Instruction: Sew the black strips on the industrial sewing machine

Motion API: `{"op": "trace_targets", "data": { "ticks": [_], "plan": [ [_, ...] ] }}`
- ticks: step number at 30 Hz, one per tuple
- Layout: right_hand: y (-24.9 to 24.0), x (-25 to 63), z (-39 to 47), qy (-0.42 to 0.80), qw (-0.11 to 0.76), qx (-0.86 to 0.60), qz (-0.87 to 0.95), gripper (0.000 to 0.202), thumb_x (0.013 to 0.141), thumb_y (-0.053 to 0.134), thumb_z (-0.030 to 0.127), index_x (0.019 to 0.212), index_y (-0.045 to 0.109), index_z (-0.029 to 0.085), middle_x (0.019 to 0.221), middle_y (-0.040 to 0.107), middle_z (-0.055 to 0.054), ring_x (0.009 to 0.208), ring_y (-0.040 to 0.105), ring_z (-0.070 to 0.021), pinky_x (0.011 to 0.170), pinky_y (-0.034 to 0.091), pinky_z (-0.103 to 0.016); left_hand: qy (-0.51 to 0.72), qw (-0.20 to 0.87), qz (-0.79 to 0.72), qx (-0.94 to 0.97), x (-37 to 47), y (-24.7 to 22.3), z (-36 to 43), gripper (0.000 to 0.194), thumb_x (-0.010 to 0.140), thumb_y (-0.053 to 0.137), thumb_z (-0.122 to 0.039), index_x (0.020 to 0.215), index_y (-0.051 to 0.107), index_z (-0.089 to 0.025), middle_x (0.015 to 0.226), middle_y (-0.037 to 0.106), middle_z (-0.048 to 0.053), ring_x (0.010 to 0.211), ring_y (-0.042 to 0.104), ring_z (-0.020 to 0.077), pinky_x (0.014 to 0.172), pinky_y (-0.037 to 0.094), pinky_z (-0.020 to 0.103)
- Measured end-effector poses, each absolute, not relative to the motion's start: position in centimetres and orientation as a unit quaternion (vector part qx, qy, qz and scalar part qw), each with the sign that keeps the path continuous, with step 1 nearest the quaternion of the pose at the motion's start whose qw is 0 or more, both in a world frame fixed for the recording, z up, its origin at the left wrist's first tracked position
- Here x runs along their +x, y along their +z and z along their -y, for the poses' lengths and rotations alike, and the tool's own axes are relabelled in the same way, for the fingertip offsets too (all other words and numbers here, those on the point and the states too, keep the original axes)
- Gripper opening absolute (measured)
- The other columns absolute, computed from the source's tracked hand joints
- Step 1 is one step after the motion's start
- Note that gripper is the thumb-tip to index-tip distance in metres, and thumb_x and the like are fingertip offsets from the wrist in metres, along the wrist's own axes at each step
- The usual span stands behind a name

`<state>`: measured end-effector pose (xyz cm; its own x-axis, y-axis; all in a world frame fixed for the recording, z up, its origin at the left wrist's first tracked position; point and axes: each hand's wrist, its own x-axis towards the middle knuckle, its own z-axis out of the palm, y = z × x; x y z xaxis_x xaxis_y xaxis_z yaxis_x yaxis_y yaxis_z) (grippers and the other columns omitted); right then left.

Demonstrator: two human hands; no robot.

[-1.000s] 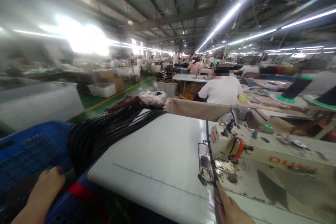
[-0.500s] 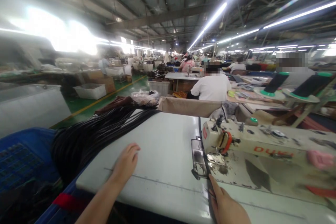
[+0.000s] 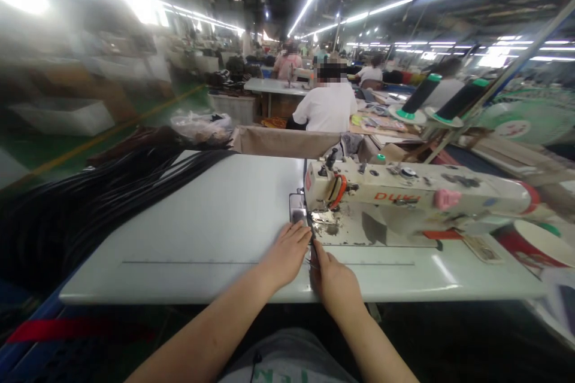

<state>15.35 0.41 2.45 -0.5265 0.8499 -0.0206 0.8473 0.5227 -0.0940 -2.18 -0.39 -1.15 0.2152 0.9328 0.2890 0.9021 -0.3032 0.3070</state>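
Note:
A narrow black strip runs toward me from under the head of the sewing machine. My right hand is closed on the strip in front of the needle area, with thumb and index finger along it. Flat beside it lies my left hand, fingers stretched forward over the metal plate and touching the strip's left side. What lies under the left fingertips is hidden. Many more black strips hang in a bundle over the left side of the white table.
A pink item sits on the machine arm. Two black thread cones stand behind it on the right. A beige fabric-sided bin borders the table's far edge. Ahead, a person in a white shirt sits with their back to me.
My left hand has moved right across the table, from near the strip bundle to beside my right hand. My right hand stays at the strip. The camera view has turned right and down.

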Motion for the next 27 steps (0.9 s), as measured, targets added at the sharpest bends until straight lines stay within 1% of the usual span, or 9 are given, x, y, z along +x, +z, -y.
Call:
{"op": "trace_targets", "data": {
  "ticks": [4, 7, 10, 14, 18, 22, 27],
  "plan": [
    [2.4, 15.5, -0.4, 0.047, 0.012, -0.495, 0.867, 0.058, 0.097, 0.054, 0.02, 0.155, 0.046, 0.017, 0.113, 0.076, -0.013, 0.084, 0.077, -0.0238, 0.072, 0.057, -0.03, 0.238, 0.005, -0.591, 0.771, -1.8, -1.8, 0.3, 0.044, 0.101, 0.039, -0.013, 0.142, 0.057, -0.015, 0.152, 0.058, 0.011, 0.147, 0.047, 0.0236, 0.126, 0.033, 0.047],
    [2.2, 15.6, -0.4, 0.054, 0.022, -0.497, 0.866, 0.058, 0.097, 0.054, 0.022, 0.154, 0.046, 0.016, 0.113, 0.076, -0.013, 0.086, 0.077, -0.024, 0.074, 0.057, -0.031, 0.24, -0.01, -0.588, 0.772, -1.6, -1.8, 0.6, 0.044, 0.101, 0.04, -0.013, 0.14, 0.059, -0.014, 0.15, 0.06, 0.01, 0.145, 0.049, 0.0215, 0.126, 0.032, 0.043],
    [2.2, 15.7, -0.5, 0.056, 0.024, -0.499, 0.865, 0.057, 0.098, 0.053, 0.024, 0.155, 0.046, 0.016, 0.115, 0.076, -0.014, 0.085, 0.077, -0.0241, 0.074, 0.058, -0.032, 0.233, -0.023, -0.592, 0.771, -1.4, -1.5, 0.8, 0.043, 0.101, 0.041, -0.016, 0.141, 0.058, -0.012, 0.15, 0.059, 0.011, 0.145, 0.049, 0.022, 0.126, 0.031, 0.041],
    [2.3, 15.9, -0.6, 0.055, 0.031, -0.492, 0.868, 0.053, 0.1, 0.049, 0.025, 0.153, 0.048, 0.015, 0.115, 0.076, -0.014, 0.085, 0.077, -0.0236, 0.073, 0.057, -0.031, 0.225, -0.03, -0.6, 0.767, -1.2, -1.1, 0.9, 0.045, 0.103, 0.041, -0.024, 0.143, 0.057, -0.011, 0.153, 0.056, 0.014, 0.147, 0.047, 0.0238, 0.127, 0.028, 0.041],
    [1.8, 16.2, -0.7, 0.048, 0.063, -0.479, 0.874, 0.05, 0.102, 0.045, 0.027, 0.15, 0.051, 0.014, 0.112, 0.077, -0.015, 0.081, 0.077, -0.0231, 0.068, 0.056, -0.03, 0.222, -0.018, -0.606, 0.764, -1.2, -0.9, 0.9, 0.047, 0.104, 0.039, -0.026, 0.144, 0.055, -0.009, 0.154, 0.054, 0.014, 0.149, 0.045, 0.0234, 0.128, 0.025, 0.039],
    [1.2, 16.6, -0.8, 0.058, 0.107, -0.473, 0.873, 0.048, 0.104, 0.041, 0.032, 0.147, 0.054, 0.013, 0.112, 0.077, -0.016, 0.082, 0.077, -0.0242, 0.07, 0.056, -0.031, 0.223, 0.0, -0.606, 0.763, -1.2, -0.9, 1.0, 0.048, 0.103, 0.039, -0.025, 0.146, 0.054, -0.012, 0.157, 0.052, 0.013, 0.151, 0.042, 0.0238, 0.129, 0.024, 0.041],
    [0.7, 17.2, -1.0, 0.102, 0.167, -0.475, 0.858, 0.049, 0.105, 0.038, 0.041, 0.138, 0.062, 0.013, 0.099, 0.079, -0.014, 0.078, 0.076, -0.0249, 0.069, 0.056, -0.032, 0.225, 0.005, -0.608, 0.761, -1.2, -1.2, 0.8, 0.048, 0.103, 0.039, -0.024, 0.147, 0.052, -0.012, 0.157, 0.052, 0.013, 0.152, 0.04, 0.0239, 0.129, 0.023, 0.041]
  ]
}}
